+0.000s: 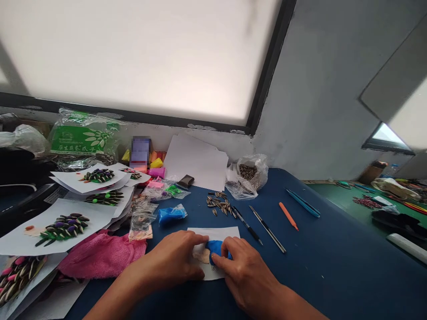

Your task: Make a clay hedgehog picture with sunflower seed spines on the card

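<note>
On the far left through my head view, white sheets [62, 226] with seed-covered figures lie in a loose, overlapping pile, with a green-printed bag [78, 138] behind them by the wall. A pink cloth [103, 255] is bunched just right of the pile, touching it. Next I see clear packets [143, 218], then a blue packet [171, 215] lying ahead of the left hand [176, 258]. I read that hand as spread: forefinger stretched to the upper left edge of the blue patch [216, 246], thumb down by the lower edge of the white card [220, 234].

The card lies flat on the dark blue desk [333, 266], between my two hands, and the blue patch sits on it, with a pale patch [202, 255] adjoining its left side. The right hand [245, 266] comes in from the other side, fingers bent, thumb and forefinger on the blue patch; whether they pinch or only press, I cannot tell.

Beyond the card, loose seeds [220, 204] lie in a small heap. Rightward I get a black pen [248, 226], a slim metal tool [267, 229], an orange stick [288, 216] and blue tweezers [303, 203], all well clear of the fingers.
</note>
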Available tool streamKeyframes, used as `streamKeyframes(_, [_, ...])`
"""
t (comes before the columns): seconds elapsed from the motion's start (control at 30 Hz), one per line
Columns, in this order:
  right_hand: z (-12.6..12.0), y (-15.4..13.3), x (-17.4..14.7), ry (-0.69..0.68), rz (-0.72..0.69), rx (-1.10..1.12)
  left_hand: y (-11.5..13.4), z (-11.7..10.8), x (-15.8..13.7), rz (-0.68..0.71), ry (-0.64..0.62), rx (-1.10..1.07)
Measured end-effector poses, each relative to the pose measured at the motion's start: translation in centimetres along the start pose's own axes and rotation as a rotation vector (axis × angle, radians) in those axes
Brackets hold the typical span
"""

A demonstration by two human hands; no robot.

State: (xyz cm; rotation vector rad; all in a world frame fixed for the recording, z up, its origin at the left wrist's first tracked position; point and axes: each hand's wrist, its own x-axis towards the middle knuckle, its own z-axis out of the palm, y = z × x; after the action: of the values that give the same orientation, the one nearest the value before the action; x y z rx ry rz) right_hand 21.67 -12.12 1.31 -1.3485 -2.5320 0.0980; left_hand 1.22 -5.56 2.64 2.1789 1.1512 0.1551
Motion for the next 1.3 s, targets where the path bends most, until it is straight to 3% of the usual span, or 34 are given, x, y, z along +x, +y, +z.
streamKeyframes(0.33, [-0.3,0.21,-0.09,0.065,-0.01,0.061,0.11,-0.02,0.0,0.004,-0.014,0.03])
streamKeyframes(0.77, [0.48,0.07,-0.23,0.166,-0.155,-0.024,0.0,0.04,0.12,0.021,-0.011,0.011])
streamKeyframes(1.0, [-0.17,0.21,-0.09,0.171,-0.059,-0.054,0.36,-0.23,0.08,0.009,-0.032,0.017])
streamKeyframes(1.3, [0.23,0.16,0.07,0.179,-0.1,-0.135,0.18,-0.04,0.03,0.001,-0.03,0.049])
